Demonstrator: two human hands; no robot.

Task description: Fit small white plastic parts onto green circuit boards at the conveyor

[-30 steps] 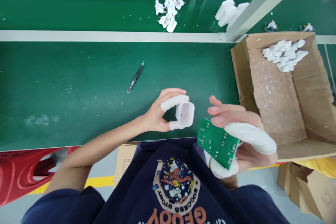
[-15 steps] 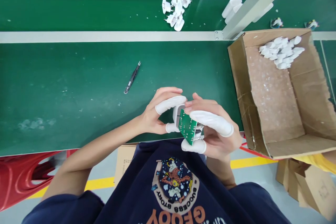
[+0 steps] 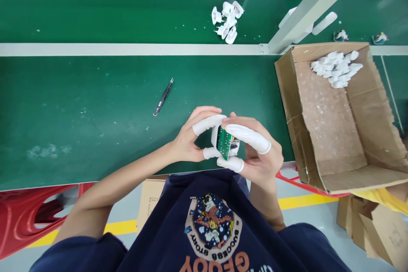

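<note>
I take the white shell as the middle of the dial, with twelve pointing away from the worker. Far left, towards eight o'clock, a red chair (image 3: 19, 225) pokes out below the bench. Black tweezers (image 3: 163, 97) lie at ten, tips towards one o'clock, with nothing touching them.

At nine is the worker's left hand (image 3: 193, 138), its covered thumb and forefinger pinching the white shell (image 3: 214, 137), which is held above the bench near its front edge, mouth towards three. The green circuit board (image 3: 225, 143) stands tilted against that mouth. I'd judge the two only partly joined: the leading end looks at or just inside the opening, though how deep I can't tell, while much of the board and its parts remain outside.

Well off at twelve sits a cluster of loose white plugs (image 3: 231, 19); I see none fitted to the shell. The right hand (image 3: 259, 148), at three, pinches the board between covered thumb and forefinger, its other fingers reaching to the shell's rim.

Between one and two, white casings (image 3: 324, 23) lie about a grey post (image 3: 318, 4). The cardboard box (image 3: 288, 102) fills three o'clock, white pieces (image 3: 338, 70) heaped at its far end. Beyond it, towards two, two small boards (image 3: 341, 35) lie outside any casing.
</note>
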